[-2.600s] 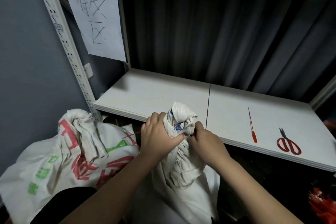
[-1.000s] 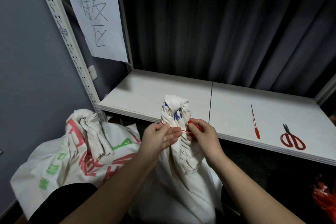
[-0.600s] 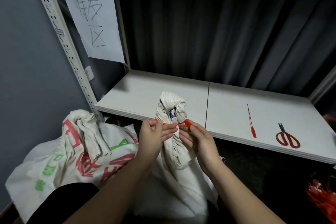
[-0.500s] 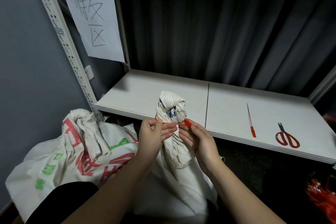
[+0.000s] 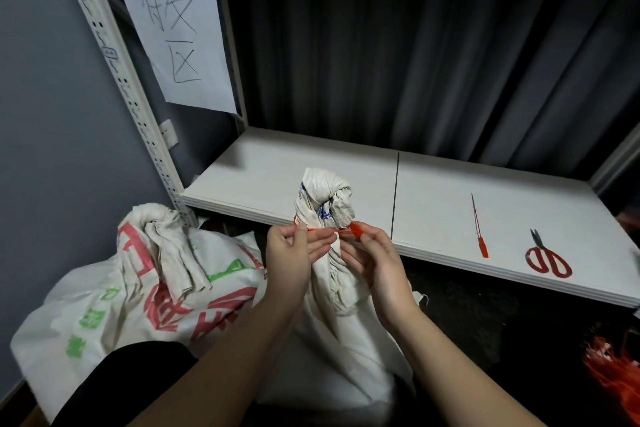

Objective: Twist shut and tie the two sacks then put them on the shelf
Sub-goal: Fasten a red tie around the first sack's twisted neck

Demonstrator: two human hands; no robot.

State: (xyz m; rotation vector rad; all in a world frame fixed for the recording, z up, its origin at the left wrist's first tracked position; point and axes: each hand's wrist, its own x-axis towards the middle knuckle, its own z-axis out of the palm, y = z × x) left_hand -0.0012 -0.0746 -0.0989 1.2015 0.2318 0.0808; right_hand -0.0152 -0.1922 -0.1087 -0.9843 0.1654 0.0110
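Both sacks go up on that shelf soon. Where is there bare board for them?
The shelf is bare from its left post to the centre seam, and just beyond. The right end is crowded: a spare red tie and scissors lie there.

One head-worn camera, looking forward and down from your own eye line.

You get a single wide-angle view, so no second view shares the scene. It faces the white shelf (image 5: 433, 204) at 12 o'clock, with the curtain behind it. Your left hand (image 5: 294, 260) and right hand (image 5: 377, 263) sit close, just below centre, forearms entering from 6 o'clock. The upright post bows at 10 o'clock, showing lens distortion at the edges.
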